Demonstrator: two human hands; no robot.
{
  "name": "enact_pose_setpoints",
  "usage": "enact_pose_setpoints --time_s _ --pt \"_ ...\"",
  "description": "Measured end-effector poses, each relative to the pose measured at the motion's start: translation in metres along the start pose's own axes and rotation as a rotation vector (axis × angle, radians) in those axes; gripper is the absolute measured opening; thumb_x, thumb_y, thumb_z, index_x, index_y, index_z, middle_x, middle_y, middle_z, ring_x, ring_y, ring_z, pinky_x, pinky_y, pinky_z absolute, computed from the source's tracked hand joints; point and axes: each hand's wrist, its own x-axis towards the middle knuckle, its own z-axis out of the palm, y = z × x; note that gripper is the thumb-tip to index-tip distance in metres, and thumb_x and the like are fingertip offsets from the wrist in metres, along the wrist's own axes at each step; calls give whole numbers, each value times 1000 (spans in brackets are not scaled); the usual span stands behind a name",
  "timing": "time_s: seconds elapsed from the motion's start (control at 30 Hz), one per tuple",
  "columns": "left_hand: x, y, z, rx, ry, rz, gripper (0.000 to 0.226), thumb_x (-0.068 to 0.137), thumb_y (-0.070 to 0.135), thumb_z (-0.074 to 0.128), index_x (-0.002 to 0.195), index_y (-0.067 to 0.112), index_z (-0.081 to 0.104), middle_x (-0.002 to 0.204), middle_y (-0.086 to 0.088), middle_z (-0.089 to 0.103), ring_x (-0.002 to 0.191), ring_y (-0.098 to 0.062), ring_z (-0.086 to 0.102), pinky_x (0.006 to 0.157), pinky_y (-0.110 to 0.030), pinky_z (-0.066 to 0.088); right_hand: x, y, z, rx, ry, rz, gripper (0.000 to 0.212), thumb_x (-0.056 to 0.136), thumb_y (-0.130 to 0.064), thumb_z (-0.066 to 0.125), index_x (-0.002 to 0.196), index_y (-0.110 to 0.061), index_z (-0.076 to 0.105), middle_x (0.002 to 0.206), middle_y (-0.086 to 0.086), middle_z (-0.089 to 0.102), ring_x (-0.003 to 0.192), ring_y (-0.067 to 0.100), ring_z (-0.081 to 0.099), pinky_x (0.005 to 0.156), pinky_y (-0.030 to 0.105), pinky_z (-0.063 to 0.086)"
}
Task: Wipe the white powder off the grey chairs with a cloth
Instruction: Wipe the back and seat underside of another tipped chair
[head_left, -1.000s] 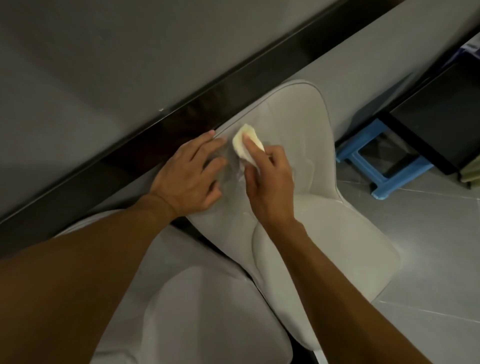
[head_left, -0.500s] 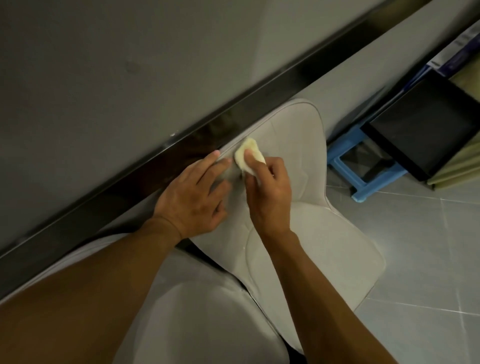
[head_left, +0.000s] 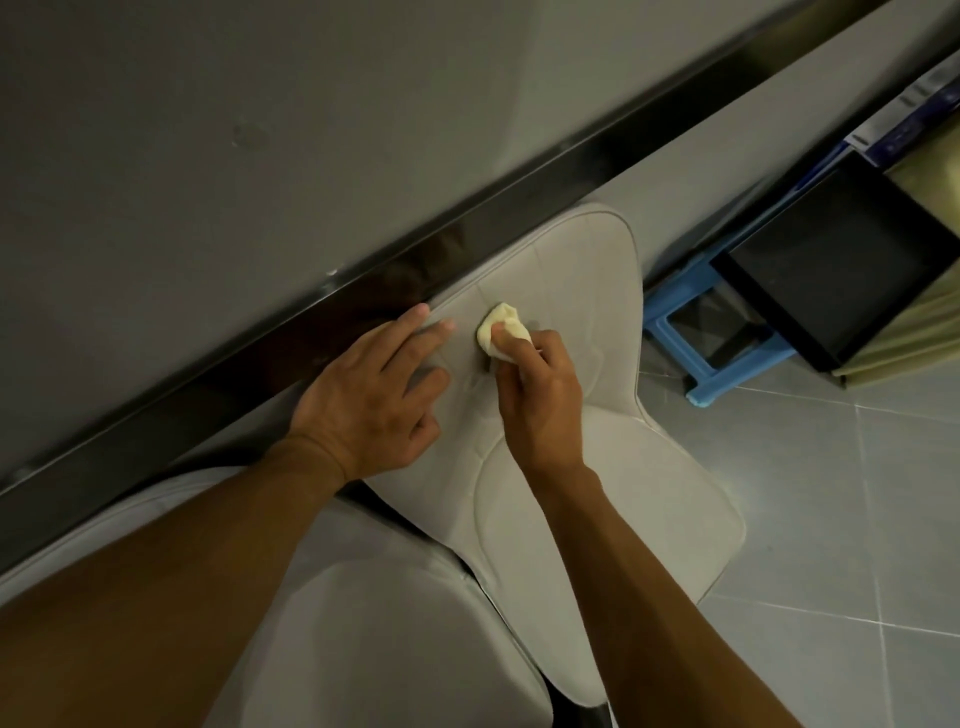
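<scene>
The pale grey tiled floor (head_left: 831, 519) carried the lot: a light grey padded chair with stitched seams (head_left: 597, 467) stood tucked against the grey table with a dark glossy edge (head_left: 208, 156), and a second grey padded chair (head_left: 389, 649) sat just beside it. On the first chair, the right hand (head_left: 540, 400) pinched a crumpled cream cloth (head_left: 501, 325) against the padding, while the left hand (head_left: 363, 400) lay flat beside it. A blue plastic stool (head_left: 743, 376) stood nearby on the tiles.
</scene>
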Motion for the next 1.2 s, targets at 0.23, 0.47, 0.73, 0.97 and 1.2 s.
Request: enact_pose_setpoints --time_s 0.23,0.47,0.73,0.97,1.2 --pt "0 1 1 -12 15 -21 22 84 27 57 99 12 59 147 -20 48 142 -39 35 110 -46 35 6 4 -32 -15 141 295 29 97 -14 61 126 -12 60 111 1 52 91 6 48 84 11 45" --pt "1 3 -1 -16 26 -24 22 88 28 49 103 13 54 150 -18 41 143 -39 35 109 -48 36 26 9 -17 -29 33 -70 34 100 -25 56 134 -17 57 124 9 56 107 20 54 89 29 51" --pt "2 6 -1 -22 68 -31 22 82 22 58 95 8 68 142 -21 56 138 -42 44 103 -50 43 29 26 -45 -12 185 287 38 99 -21 59 137 -16 57 120 -1 51 105 10 50 88 3 36" --pt "3 6 -1 -45 77 -34 21 83 21 55 93 7 68 141 -22 57 137 -43 45 102 -50 43 47 54 -35 -54 89 402 35 100 -24 57 134 -16 57 116 -7 49 103 10 52 86 9 38" --pt "4 7 -1 -30 81 -36 22 85 21 54 92 6 68 139 -23 58 135 -43 45 102 -48 42 48 56 -51 -37 294 399 33 98 -16 61 131 -14 59 119 3 52 104 9 48 85 1 35"
